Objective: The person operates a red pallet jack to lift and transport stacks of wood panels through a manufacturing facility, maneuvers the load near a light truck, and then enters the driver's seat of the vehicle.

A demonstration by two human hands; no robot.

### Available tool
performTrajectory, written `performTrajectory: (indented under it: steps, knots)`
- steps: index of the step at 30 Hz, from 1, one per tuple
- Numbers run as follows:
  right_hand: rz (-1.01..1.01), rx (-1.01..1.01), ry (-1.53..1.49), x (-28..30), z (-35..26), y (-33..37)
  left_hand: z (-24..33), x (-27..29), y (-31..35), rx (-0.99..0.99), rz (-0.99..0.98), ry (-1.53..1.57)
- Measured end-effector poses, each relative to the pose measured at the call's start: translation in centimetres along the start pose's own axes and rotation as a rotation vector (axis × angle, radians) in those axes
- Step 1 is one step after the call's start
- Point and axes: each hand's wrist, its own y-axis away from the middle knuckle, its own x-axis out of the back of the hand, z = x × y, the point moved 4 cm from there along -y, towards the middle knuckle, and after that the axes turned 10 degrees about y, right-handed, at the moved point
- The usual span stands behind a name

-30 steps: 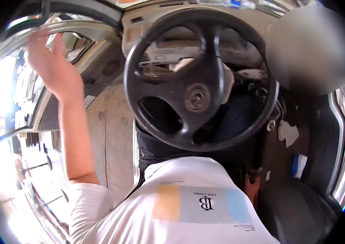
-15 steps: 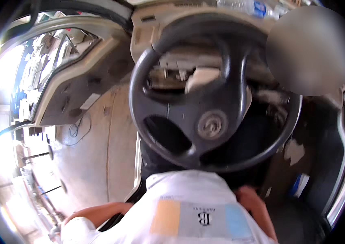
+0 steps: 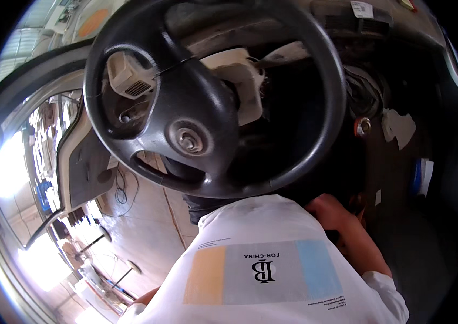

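My right hand (image 3: pixel 330 211) rests low beside my right thigh, against the edge of my white shirt (image 3: pixel 264 227). Its fingers look curled in, and whatever they may hold is hidden in the dark. Of my left arm only a sliver of forearm (image 3: pixel 147 297) shows at the lower edge; the left hand is out of sight. Ahead of me stands a black steering wheel (image 3: pixel 334 102) with an exposed round hub, and neither hand touches it. Behind it sits a pale steering-column cover (image 3: pixel 250 97).
An opened vehicle door (image 3: pixel 91 162) is on the left, with a coiled dark cable (image 3: pixel 122 190) on the floor outside. Right of the wheel are a small red-rimmed round object (image 3: pixel 363 127), a torn pale scrap (image 3: pixel 399 128) and a blue-and-white packet (image 3: pixel 422 177).
My view has shifted, so the wheel appears higher and further left. My left forearm has mostly dropped out of view. My right hand remains low beside my body.
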Motion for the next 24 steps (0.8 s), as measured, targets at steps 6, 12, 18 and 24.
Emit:
performTrajectory:
  steps: [6, 12, 18, 24]
  knots:
    - [-0.17, -0.132, 0.252, 0.4, -0.3, -0.3, 2.8, -0.7, -0.4, -0.024, 0.042, 0.027]
    - [-0.402, -0.025, 0.224, 0.9, 1.0, -0.8, 4.4, -0.6, -2.4, -0.068, 0.045, 0.06]
    - [-0.423, -0.105, 0.03, -1.1, 3.4, 2.6, 5.6, 0.2, -4.6, -0.102, 0.004, 0.047]
    - [-0.462, -0.259, -0.078, -7.6, 4.2, 8.8, 7.0, 1.6, -9.0, -0.207, -0.259, -0.481]
